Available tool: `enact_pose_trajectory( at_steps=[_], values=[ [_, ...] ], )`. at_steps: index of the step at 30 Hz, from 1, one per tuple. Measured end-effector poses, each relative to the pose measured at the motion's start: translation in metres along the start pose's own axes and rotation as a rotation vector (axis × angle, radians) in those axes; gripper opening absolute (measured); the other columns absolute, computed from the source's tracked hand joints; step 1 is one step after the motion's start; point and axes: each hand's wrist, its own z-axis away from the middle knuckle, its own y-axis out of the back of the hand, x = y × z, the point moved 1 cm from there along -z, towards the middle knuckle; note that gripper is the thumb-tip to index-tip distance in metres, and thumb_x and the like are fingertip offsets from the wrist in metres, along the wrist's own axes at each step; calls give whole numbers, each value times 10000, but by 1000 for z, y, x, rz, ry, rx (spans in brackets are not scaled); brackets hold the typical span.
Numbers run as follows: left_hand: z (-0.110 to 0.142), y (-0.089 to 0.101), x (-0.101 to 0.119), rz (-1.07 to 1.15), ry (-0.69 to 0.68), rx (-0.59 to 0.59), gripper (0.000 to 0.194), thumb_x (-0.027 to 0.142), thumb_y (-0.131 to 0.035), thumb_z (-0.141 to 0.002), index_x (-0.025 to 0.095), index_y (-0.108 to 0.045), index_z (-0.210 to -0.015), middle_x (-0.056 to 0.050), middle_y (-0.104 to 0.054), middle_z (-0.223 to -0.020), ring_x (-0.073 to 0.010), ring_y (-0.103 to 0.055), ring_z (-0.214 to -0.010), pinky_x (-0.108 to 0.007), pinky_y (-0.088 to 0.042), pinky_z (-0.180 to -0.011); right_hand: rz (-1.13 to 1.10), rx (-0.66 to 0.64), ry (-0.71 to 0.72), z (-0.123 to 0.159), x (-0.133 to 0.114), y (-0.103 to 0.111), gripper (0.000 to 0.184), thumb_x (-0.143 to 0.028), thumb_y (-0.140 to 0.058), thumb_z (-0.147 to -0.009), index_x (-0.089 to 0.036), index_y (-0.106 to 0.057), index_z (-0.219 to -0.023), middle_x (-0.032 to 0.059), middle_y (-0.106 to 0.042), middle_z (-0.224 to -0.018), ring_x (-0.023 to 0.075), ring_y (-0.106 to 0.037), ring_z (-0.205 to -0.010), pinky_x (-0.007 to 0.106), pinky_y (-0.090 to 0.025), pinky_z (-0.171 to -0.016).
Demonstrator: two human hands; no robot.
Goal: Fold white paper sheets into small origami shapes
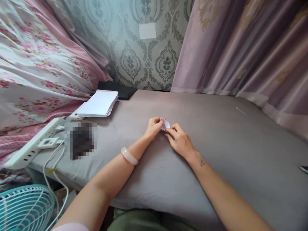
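Observation:
A small piece of folded white paper [165, 124] is held between my two hands above the middle of the grey-covered table [211, 134]. My left hand [154, 125] pinches it from the left, the thumb lying over its near face. From the right, the fingers of my right hand [179, 138] close on its lower right edge. Fingers cover part of the paper, so its full shape is hidden. A pale bangle [129, 156] circles my left wrist.
A stack of white paper [98, 103] lies at the back left, beside a black flat item [125, 91]. Along the left edge runs a white power strip [31, 146] with cables. A teal fan [25, 208] stands at lower left. A thin white stick [240, 110] lies far right.

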Motion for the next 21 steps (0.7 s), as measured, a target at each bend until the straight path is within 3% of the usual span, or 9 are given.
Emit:
enact_pose_trajectory(
  at_steps=[6,13,21],
  values=[
    [1,-2,-1,12,-4,-20,179,197,-542,-696,112,-667,-793,-30,-652,-682,-107,-574,-592,-218,-474,-572,75,-28,-6,0,3,-3,272,-321,-481,-915,-314,-668,-1113,45,-601,-943,150,-574,-719,255,-385,-558],
    [2,-1,3,143,183,-3,112,99,-543,-714,104,-629,-785,-32,-629,-669,-109,-588,-589,-238,-526,-571,-30,-22,-62,-1,3,-4,243,-311,-484,-918,-290,-710,-1003,26,-638,-925,154,-600,-765,264,-414,-638],
    [2,-1,4,144,177,-78,87,179,-620,-765,101,-628,-725,-42,-635,-684,-104,-591,-590,-256,-530,-606,-194,40,-107,1,9,-8,235,-306,-502,-902,-259,-730,-932,30,-644,-868,150,-602,-744,274,-450,-722]
  ],
)
